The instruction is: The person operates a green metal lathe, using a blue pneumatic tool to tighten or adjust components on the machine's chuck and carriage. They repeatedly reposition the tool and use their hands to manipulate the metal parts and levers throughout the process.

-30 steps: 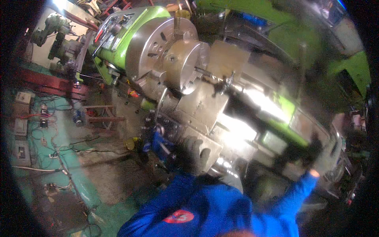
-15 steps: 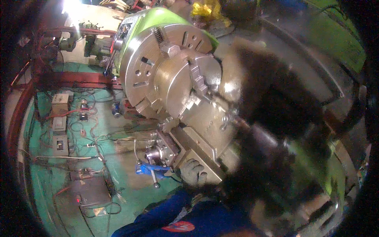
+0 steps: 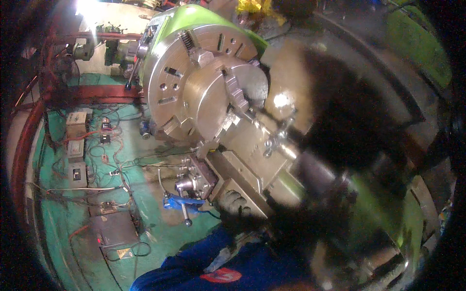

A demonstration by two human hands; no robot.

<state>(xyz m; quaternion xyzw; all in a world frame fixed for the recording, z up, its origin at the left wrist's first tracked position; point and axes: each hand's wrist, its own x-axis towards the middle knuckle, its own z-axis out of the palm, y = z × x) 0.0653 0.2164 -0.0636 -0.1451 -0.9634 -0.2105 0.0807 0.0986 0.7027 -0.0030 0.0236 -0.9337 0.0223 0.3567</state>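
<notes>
Dim workshop, white glare flaring from a light (image 3: pixel 89 6) at the upper left, hot glint on a metal surface (image 3: pixel 286 80) beside the softly shining chuck (image 3: pixel 156 99), left hand (image 3: pixel 234 201) dim and soft, dark smudgy blur right of centre, grainy shadows, edges bowed toward a black fisheye rim.

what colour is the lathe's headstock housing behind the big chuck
Light green; the headstock housing shows best in the head view, near the top.
</notes>
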